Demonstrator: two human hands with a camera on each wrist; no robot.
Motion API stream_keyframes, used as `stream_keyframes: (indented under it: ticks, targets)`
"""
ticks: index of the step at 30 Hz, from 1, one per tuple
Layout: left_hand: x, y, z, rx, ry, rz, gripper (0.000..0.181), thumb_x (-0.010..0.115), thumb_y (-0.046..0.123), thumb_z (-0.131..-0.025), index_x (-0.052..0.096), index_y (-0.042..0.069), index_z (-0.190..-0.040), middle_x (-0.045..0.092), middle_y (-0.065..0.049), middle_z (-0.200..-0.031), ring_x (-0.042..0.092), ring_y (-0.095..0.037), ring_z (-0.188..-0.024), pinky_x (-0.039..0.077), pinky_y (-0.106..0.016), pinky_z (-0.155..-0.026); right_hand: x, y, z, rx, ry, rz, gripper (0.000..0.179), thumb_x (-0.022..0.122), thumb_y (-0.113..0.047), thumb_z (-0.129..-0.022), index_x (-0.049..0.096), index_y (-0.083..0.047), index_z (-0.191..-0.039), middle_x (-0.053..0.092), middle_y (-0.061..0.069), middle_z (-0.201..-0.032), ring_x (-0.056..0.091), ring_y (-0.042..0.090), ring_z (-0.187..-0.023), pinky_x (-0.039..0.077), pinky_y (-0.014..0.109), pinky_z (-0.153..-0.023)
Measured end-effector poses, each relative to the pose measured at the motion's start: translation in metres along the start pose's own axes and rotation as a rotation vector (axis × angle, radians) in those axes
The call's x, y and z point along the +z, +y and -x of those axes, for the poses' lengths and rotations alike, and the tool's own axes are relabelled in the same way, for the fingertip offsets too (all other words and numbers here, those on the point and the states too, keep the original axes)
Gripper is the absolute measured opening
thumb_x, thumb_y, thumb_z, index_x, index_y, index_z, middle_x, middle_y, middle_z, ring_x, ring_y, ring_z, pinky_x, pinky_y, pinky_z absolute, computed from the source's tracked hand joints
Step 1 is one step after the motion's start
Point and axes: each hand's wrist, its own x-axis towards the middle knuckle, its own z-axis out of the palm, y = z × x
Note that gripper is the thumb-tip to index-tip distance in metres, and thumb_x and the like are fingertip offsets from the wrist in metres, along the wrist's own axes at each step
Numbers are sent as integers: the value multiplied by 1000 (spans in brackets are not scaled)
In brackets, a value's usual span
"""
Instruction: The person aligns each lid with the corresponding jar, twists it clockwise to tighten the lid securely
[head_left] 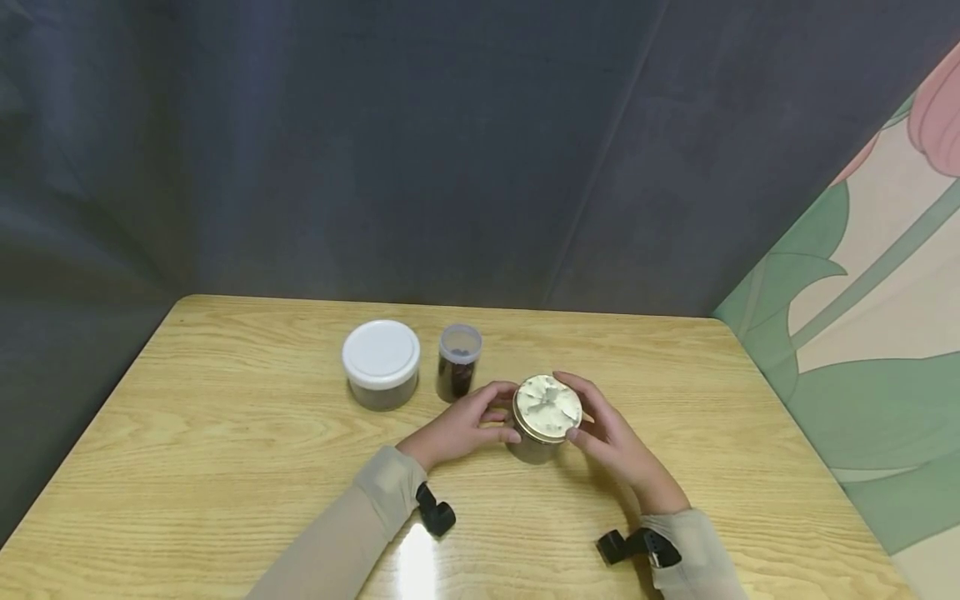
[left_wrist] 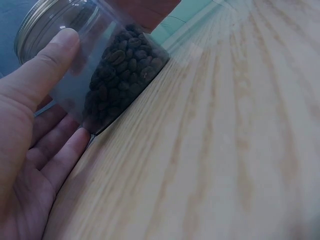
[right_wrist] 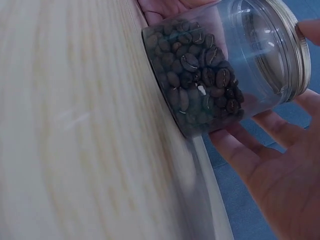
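Observation:
A clear jar of coffee beans (right_wrist: 200, 75) with a gold metal lid (head_left: 549, 407) stands upright on the wooden table, between both hands. My left hand (head_left: 471, 423) holds the jar from its left side, thumb at the front and fingers behind. In the left wrist view that thumb (left_wrist: 55, 55) lies along the clear wall just under the lid. From the right, my right hand (head_left: 611, 437) grips around the lid's edge, its thumb at the front and its index finger at the back. Beans fill roughly the lower half of the jar.
Left of the jar stands a small clear container (head_left: 457, 367) with a translucent lid and dark contents. Farther left is a wider tub with a white lid (head_left: 381, 354). A dark curtain (head_left: 420, 167) hangs behind the table (head_left: 225, 442), and a floral-patterned surface (head_left: 885, 333) lies to the right.

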Motion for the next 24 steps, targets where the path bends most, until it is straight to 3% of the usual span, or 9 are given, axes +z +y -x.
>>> stream_keyframes:
  ticks: [7, 15, 21, 24]
  targets:
    - [0, 1, 1, 9, -1, 4, 68, 74, 17, -95, 39, 7, -152, 43, -9, -154, 46, -23, -139, 44, -23, -109, 0, -2, -1, 35, 39, 19, 68, 66, 12, -89, 31, 2, -147, 46, 15, -142, 49, 13, -131, 49, 27, -103]
    - [0, 3, 1, -8, -2, 10, 68, 74, 17, -95, 39, 7, -152, 42, -9, -154, 48, -23, -138, 45, -23, -108, 2, -2, 0, 59, 76, 60, 74, 72, 11, -85, 30, 1, -145, 48, 21, -137, 51, 11, -127, 48, 25, -101]
    - [0, 3, 1, -14, -2, 8, 68, 74, 18, -95, 38, 7, -153, 42, -10, -154, 48, -24, -138, 45, -23, -108, 1, -3, 0, 35, 53, 67, 72, 59, 9, -93, 26, -3, -156, 50, 23, -134, 54, 12, -124, 49, 25, -101]
    - [0, 4, 1, -18, -5, 6, 69, 73, 19, -95, 38, 8, -153, 42, -9, -155, 48, -24, -138, 45, -23, -108, 0, -2, 0, 27, 33, 62, 68, 53, 9, -95, 28, -3, -157, 46, 19, -144, 49, 12, -132, 48, 27, -103]
